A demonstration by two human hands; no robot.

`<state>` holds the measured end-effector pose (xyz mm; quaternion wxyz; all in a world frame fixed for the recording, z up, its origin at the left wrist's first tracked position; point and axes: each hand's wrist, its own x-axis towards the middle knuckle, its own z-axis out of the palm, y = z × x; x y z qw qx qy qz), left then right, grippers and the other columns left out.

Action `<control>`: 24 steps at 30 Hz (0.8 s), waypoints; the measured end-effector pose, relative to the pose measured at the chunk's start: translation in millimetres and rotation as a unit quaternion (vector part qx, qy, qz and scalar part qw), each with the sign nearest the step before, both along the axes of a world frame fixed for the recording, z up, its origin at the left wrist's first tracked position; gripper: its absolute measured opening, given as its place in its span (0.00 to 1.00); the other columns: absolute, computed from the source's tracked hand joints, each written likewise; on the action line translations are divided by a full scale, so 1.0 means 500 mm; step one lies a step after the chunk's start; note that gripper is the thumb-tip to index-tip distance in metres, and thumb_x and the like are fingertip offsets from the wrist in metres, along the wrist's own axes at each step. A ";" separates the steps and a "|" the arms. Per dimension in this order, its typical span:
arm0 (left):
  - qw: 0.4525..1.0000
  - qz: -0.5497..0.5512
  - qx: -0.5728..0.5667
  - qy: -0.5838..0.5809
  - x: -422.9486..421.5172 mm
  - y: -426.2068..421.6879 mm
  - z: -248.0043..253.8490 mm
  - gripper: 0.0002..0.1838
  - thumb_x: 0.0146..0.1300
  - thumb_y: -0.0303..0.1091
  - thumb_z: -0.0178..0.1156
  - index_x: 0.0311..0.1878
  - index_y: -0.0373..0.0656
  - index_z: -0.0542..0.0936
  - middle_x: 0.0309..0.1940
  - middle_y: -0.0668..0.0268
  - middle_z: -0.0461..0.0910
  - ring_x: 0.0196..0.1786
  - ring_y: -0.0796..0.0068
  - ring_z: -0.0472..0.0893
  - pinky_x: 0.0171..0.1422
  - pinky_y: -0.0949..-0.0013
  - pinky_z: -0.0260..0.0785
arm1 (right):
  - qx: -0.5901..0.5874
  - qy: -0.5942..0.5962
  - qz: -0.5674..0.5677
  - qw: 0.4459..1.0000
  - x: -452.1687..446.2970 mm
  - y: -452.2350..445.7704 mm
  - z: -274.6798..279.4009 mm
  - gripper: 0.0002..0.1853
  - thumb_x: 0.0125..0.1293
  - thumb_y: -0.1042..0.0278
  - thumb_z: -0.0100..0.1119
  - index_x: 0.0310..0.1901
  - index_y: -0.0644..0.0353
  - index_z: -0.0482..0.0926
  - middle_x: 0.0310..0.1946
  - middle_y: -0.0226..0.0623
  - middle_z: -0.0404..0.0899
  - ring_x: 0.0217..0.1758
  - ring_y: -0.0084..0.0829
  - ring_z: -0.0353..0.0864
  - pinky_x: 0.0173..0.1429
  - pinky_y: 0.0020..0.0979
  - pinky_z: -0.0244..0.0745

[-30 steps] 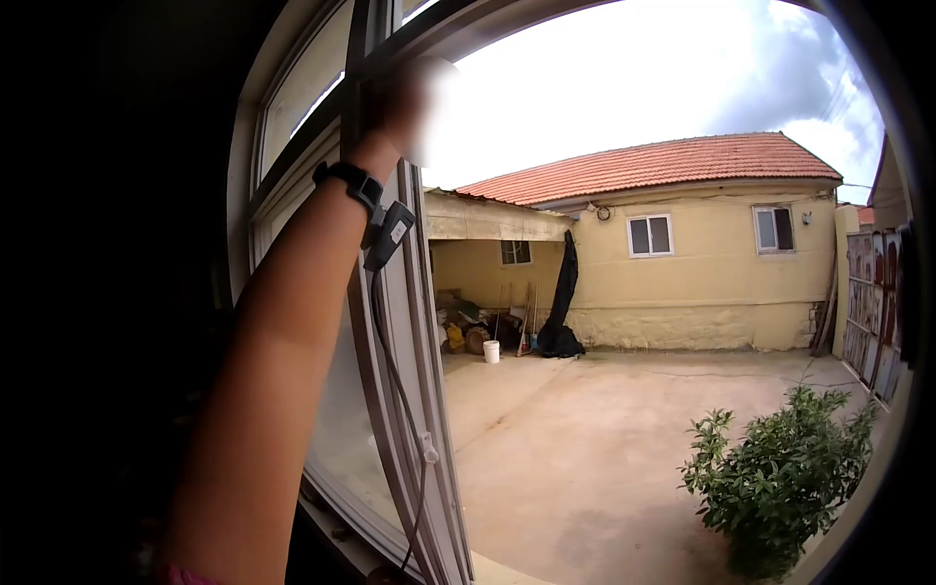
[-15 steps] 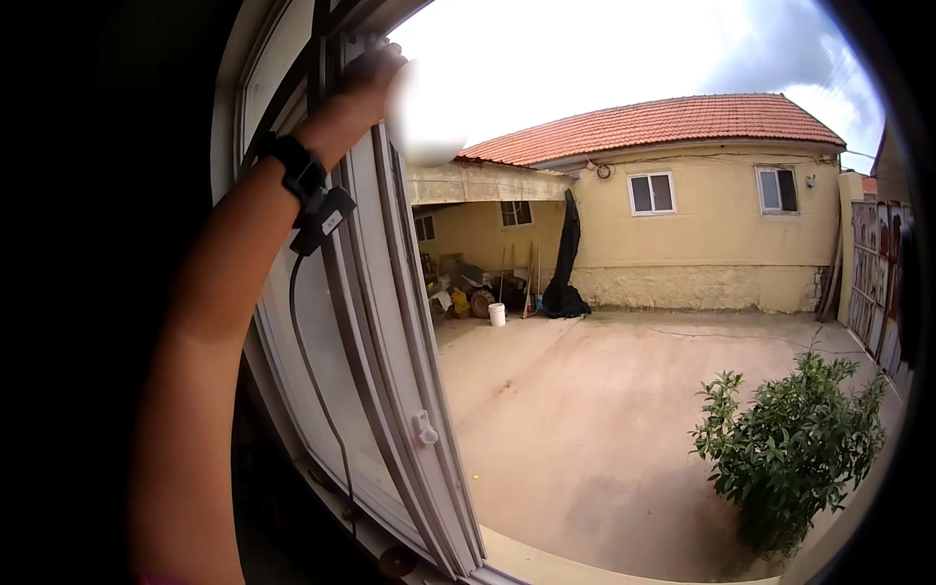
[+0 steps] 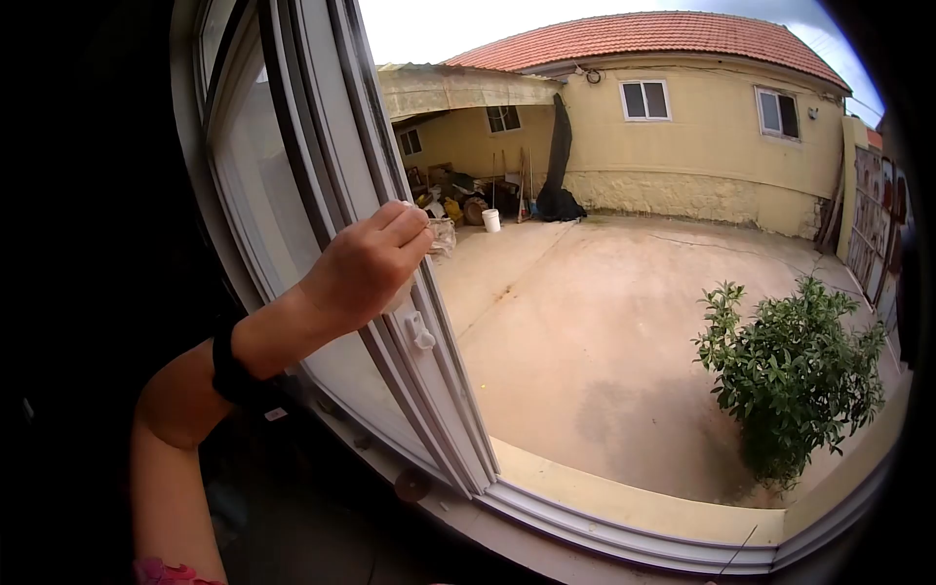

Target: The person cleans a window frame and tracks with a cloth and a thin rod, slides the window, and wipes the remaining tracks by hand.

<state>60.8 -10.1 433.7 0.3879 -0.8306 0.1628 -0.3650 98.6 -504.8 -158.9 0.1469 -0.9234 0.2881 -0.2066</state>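
My left hand (image 3: 366, 263) is closed, knuckles up, beside the upright edge of a white sliding window frame (image 3: 336, 146). A small pale bit shows at the fingertips and another below the fist, but what the fingers hold cannot be made out. Just under the hand is a white window latch (image 3: 420, 331) on the frame. A black band (image 3: 232, 366) circles the wrist, and part of the dark device on it is lost in shadow. My right hand is out of view.
A white sill track (image 3: 624, 526) runs along the bottom of the opening. Outside are a leafy bush (image 3: 795, 375), a concrete yard (image 3: 585, 341), a white bucket (image 3: 491, 220) and a yellow house (image 3: 682, 156) with red roof tiles. A rusty gate (image 3: 871, 219) stands right.
My left hand has come down from the top of the window frame to just above the latch, its elbow now bent. The view has tilted downward, showing more of the sill.
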 end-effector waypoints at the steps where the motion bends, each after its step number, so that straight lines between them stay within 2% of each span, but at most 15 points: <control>1: 0.999 -0.032 -0.013 0.022 -0.013 -0.005 -0.056 0.11 0.47 0.20 0.58 0.38 0.32 0.78 0.35 0.61 0.75 0.40 0.65 0.77 0.43 0.70 0.75 | 0.018 0.035 -0.014 0.999 0.006 -0.011 -0.022 0.13 0.66 0.56 0.43 0.49 0.47 0.72 0.36 0.46 0.80 0.36 0.51 0.80 0.40 0.48 0.73; 5: 0.977 -0.106 -0.153 0.100 -0.068 0.002 -0.274 0.13 0.46 0.24 0.59 0.39 0.34 0.78 0.36 0.61 0.77 0.37 0.66 0.78 0.40 0.69 0.73 | 0.119 0.088 0.022 0.989 -0.009 -0.019 0.042 0.16 0.64 0.59 0.43 0.51 0.50 0.71 0.40 0.49 0.79 0.44 0.51 0.78 0.47 0.45 0.72; 6: 0.964 -0.126 -0.196 0.126 -0.081 0.007 -0.315 0.13 0.46 0.24 0.60 0.38 0.35 0.78 0.36 0.61 0.77 0.36 0.67 0.78 0.39 0.69 0.73 | 0.142 -0.033 0.042 0.988 -0.019 -0.006 0.052 0.16 0.64 0.61 0.44 0.50 0.57 0.71 0.41 0.50 0.78 0.44 0.50 0.77 0.48 0.44 0.71; 7: 0.948 -0.146 -0.237 0.152 -0.094 0.013 -0.352 0.13 0.46 0.24 0.61 0.38 0.36 0.78 0.36 0.61 0.77 0.35 0.67 0.78 0.38 0.69 0.72 | 0.157 -0.127 0.029 0.979 -0.023 -0.017 0.013 0.15 0.63 0.63 0.46 0.46 0.62 0.73 0.34 0.49 0.79 0.37 0.52 0.77 0.42 0.44 0.73; 9: 0.929 -0.147 -0.298 0.165 -0.117 0.027 -0.418 0.11 0.48 0.24 0.60 0.38 0.37 0.77 0.35 0.61 0.77 0.35 0.65 0.78 0.38 0.69 0.72 | 0.061 -0.059 0.026 0.996 -0.049 -0.010 0.048 0.12 0.62 0.68 0.48 0.43 0.63 0.76 0.27 0.45 0.79 0.27 0.50 0.77 0.32 0.42 0.73; 10: 0.909 -0.138 -0.350 0.179 -0.126 0.034 -0.449 0.09 0.50 0.23 0.59 0.37 0.38 0.77 0.34 0.60 0.78 0.35 0.64 0.79 0.38 0.69 0.72 | 0.055 -0.060 0.018 0.997 -0.059 0.003 0.069 0.12 0.62 0.68 0.48 0.43 0.63 0.76 0.27 0.45 0.79 0.27 0.50 0.77 0.32 0.42 0.73; 11: 0.907 -0.147 -0.352 0.181 -0.129 0.042 -0.481 0.09 0.50 0.23 0.59 0.37 0.38 0.77 0.34 0.60 0.78 0.35 0.64 0.79 0.38 0.69 0.72 | 0.086 -0.079 0.081 0.990 -0.068 0.024 0.086 0.11 0.63 0.67 0.47 0.41 0.63 0.75 0.26 0.45 0.78 0.27 0.48 0.77 0.32 0.40 0.72; 14: 0.773 -0.182 -0.588 0.155 -0.140 0.047 -0.551 0.07 0.55 0.22 0.59 0.38 0.37 0.76 0.29 0.58 0.77 0.32 0.61 0.80 0.36 0.68 0.72 | 0.176 -0.125 0.266 0.939 -0.095 0.109 0.142 0.10 0.67 0.66 0.44 0.34 0.62 0.73 0.24 0.44 0.76 0.27 0.42 0.76 0.32 0.37 0.69; 15: 0.769 -0.188 -0.589 0.164 -0.144 0.048 -0.566 0.07 0.55 0.22 0.59 0.38 0.37 0.76 0.29 0.58 0.77 0.32 0.61 0.80 0.36 0.68 0.72 | 0.205 -0.138 0.324 0.913 -0.110 0.156 0.190 0.11 0.68 0.66 0.43 0.32 0.62 0.72 0.23 0.44 0.75 0.27 0.39 0.76 0.32 0.35 0.67; 16: 0.719 -0.157 -0.651 0.183 -0.149 0.047 -0.583 0.07 0.57 0.23 0.58 0.39 0.37 0.75 0.30 0.58 0.77 0.33 0.63 0.80 0.36 0.70 0.71 | 0.236 -0.132 0.340 0.901 -0.119 0.215 0.236 0.13 0.66 0.69 0.44 0.27 0.66 0.72 0.21 0.40 0.72 0.26 0.31 0.73 0.33 0.29 0.66; 17: 0.664 -0.123 -0.709 0.203 -0.153 0.048 -0.596 0.07 0.58 0.23 0.57 0.41 0.37 0.74 0.30 0.57 0.77 0.33 0.66 0.80 0.37 0.71 0.71 | 0.256 -0.111 0.376 0.883 -0.122 0.260 0.268 0.12 0.66 0.69 0.45 0.28 0.66 0.74 0.21 0.40 0.73 0.25 0.31 0.73 0.32 0.29 0.66; 18: 0.593 -0.117 -0.759 0.242 -0.153 0.053 -0.600 0.07 0.63 0.25 0.53 0.43 0.36 0.73 0.31 0.59 0.78 0.34 0.74 0.79 0.38 0.74 0.70 | 0.286 -0.077 0.395 0.869 -0.135 0.319 0.334 0.11 0.65 0.70 0.47 0.29 0.65 0.75 0.20 0.40 0.72 0.25 0.30 0.73 0.31 0.28 0.66; 19: 0.586 -0.121 -0.760 0.252 -0.150 0.053 -0.612 0.07 0.63 0.25 0.53 0.43 0.36 0.73 0.31 0.59 0.78 0.34 0.74 0.79 0.38 0.74 0.70 | 0.277 -0.101 0.446 0.845 -0.141 0.368 0.365 0.07 0.64 0.72 0.50 0.31 0.63 0.76 0.18 0.41 0.74 0.20 0.35 0.76 0.27 0.29 0.67; 21: 0.432 -0.156 -0.854 0.244 -0.135 0.052 -0.644 0.07 0.66 0.25 0.49 0.45 0.35 0.71 0.34 0.63 0.79 0.37 0.79 0.78 0.40 0.75 0.70 | 0.308 -0.057 0.516 0.797 -0.156 0.441 0.399 0.06 0.64 0.72 0.51 0.32 0.61 0.77 0.18 0.39 0.75 0.21 0.32 0.78 0.26 0.28 0.68; 24: 0.343 -0.195 -0.877 0.275 -0.124 0.048 -0.666 0.08 0.68 0.25 0.45 0.47 0.35 0.69 0.38 0.64 0.77 0.39 0.81 0.77 0.44 0.75 0.71 | 0.310 -0.023 0.583 0.751 -0.184 0.515 0.450 0.03 0.62 0.73 0.53 0.33 0.60 0.77 0.20 0.40 0.77 0.20 0.36 0.79 0.26 0.28 0.71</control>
